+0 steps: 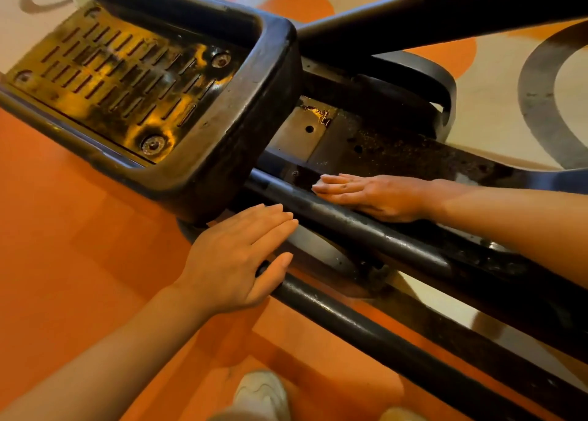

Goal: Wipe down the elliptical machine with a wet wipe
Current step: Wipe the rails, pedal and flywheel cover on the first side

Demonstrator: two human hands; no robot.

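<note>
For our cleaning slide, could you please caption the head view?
Both hands flat on the elliptical's dark rails beside the foot pedal: left hand on the near rail, right hand farther in.

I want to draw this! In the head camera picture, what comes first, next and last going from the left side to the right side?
Foot pedal → left hand → right hand → grey ring on the floor.

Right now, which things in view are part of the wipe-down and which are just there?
Part of the job:
- foot pedal
- upper rail, right hand flat on it
- lower rail, left hand resting on it
- wet wipe: not clearly visible

Just there:
- patterned floor
- white shoe
</note>
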